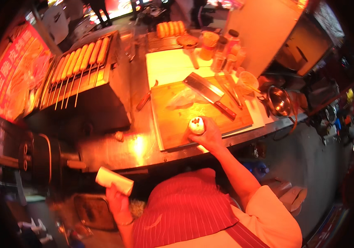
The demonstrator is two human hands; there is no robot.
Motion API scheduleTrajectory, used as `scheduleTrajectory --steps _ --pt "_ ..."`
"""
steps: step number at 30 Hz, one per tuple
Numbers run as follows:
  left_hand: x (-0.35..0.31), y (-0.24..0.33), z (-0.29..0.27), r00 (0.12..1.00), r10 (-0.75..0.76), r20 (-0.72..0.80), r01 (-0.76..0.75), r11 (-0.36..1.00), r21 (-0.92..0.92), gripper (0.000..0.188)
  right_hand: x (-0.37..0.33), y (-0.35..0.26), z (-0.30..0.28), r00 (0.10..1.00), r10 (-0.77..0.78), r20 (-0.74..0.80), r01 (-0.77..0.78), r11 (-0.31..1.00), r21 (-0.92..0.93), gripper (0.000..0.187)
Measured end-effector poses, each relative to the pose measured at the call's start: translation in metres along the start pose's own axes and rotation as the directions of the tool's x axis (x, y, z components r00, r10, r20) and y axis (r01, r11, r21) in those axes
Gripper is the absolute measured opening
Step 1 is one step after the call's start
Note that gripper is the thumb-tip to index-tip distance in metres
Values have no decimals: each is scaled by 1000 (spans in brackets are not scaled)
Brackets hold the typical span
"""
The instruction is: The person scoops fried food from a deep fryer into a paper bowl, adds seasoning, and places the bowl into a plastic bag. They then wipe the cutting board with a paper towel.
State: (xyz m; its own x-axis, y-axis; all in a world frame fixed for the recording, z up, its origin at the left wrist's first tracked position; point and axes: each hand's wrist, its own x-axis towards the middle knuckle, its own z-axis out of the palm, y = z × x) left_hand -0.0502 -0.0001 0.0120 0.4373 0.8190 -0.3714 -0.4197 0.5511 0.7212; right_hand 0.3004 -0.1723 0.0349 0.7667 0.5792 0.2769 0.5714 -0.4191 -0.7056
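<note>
My left hand (118,201) is closed on a pale rectangular piece (114,181) that looks like folded paper, held below the counter's front edge. My right hand (210,137) is wrapped round a pale, upright cylinder (196,125) with dark spots on its round top; its exact kind I cannot make out. It is over the front part of a wooden cutting board (168,134). Beyond that hand a cleaver (206,90) with a reddish handle lies across the board, beside a crumpled clear plastic bag (184,98).
At left, several sausage-like skewered rolls (80,58) sit on a grill box (82,103). A small knife (146,97) lies left of the board. Jars (209,45) and a bowl (248,81) stand at the back right, a metal pot (279,100) farther right. The metal counter edge (164,159) runs before me.
</note>
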Motion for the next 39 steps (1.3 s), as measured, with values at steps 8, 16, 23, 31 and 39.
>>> scheduleTrajectory --steps 8,16,23,31,39 --pt "-4 -49 98 968 -104 226 184 911 -368 36 1 30 2 991 -88 98 80 994 76 65" --pt "-19 -74 120 990 -39 136 49 996 -70 46 -9 -3 -19 948 -318 10 318 948 -1 82" --pt "-26 -78 143 986 45 162 -66 990 124 50 -57 -66 5 758 -530 380 317 809 495 75" --pt "-49 -49 133 981 14 192 -30 996 84 49 -66 -91 41 780 -520 348 328 813 480 45" --pt "-47 -22 79 982 24 186 -1 993 -121 56 -75 -126 76 810 -197 552 -210 781 588 12"
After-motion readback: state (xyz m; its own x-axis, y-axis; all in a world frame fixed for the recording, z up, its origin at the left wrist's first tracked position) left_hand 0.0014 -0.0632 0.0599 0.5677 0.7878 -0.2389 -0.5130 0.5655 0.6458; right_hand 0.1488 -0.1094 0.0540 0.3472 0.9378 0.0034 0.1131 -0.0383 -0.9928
